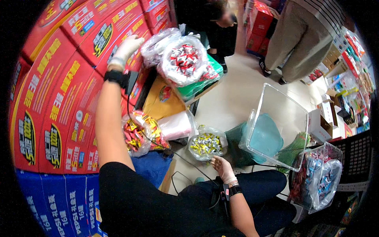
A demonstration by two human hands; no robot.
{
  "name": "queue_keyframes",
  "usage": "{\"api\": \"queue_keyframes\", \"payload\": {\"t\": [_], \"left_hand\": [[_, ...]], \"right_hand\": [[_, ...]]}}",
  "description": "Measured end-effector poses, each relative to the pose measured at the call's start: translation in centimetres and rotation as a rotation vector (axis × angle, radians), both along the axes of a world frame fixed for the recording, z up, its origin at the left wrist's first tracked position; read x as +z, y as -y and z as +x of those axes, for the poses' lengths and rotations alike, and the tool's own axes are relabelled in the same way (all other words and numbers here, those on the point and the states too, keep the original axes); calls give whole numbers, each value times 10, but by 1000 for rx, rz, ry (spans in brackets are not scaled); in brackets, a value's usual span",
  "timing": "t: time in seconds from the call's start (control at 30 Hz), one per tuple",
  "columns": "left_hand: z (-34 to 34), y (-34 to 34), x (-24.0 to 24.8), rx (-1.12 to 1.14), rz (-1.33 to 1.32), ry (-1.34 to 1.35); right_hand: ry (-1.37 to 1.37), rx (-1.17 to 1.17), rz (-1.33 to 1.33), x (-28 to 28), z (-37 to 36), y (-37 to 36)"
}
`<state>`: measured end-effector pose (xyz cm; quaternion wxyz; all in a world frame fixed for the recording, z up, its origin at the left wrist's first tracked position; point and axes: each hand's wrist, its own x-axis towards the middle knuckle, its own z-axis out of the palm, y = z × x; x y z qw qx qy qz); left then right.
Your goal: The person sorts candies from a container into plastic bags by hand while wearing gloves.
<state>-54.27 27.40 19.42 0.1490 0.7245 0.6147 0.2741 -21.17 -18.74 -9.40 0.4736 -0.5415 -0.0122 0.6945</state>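
- Two gloved hands are well apart: the left hand (pixel 130 46) is high at the left, the right hand (pixel 222 168) is low, near the middle.
- The red-white sweets (pixel 184 59) are in a wide-mouthed bag to the right of the left hand, which is clearly the nearer one. The fingers point toward this bag's loose plastic (pixel 154 48); whether they grip it or only stay beside it, I cannot tell.
- The right hand is open, with fingers a little bent, and I see nothing in it.
- The yellow sweets (pixel 207 143) lie just beyond its fingertips, slightly to the left, in a round bag with no clear long axis.
- Between the hands, a white roll (pixel 176 125) has its long axis mostly left to right; the red-yellow sweets (pixel 144 132) touch its left end.
- Red cartons (pixel 59 98) make a wall close on the left side of the left arm.
- Bare floor (pixel 221 98) gives open room between the red-white bag and the clear box (pixel 259 106).
- A dark cable (pixel 162 147) crosses between the wrists.
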Motion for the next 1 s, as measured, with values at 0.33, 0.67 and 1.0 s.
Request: {"api": "queue_keyframes", "payload": {"t": [0.33, 0.67, 1.0], "left_hand": [[-132, 294, -35, 417, -431, -491], [-132, 335, -216, 649, -513, 224], [-54, 296, -193, 547, -379, -223]], "right_hand": [[-112, 71, 81, 7, -18, -7], [-95, 157, 173, -7, -14, -3], [-48, 130, 216, 5, -16, 6]]}}
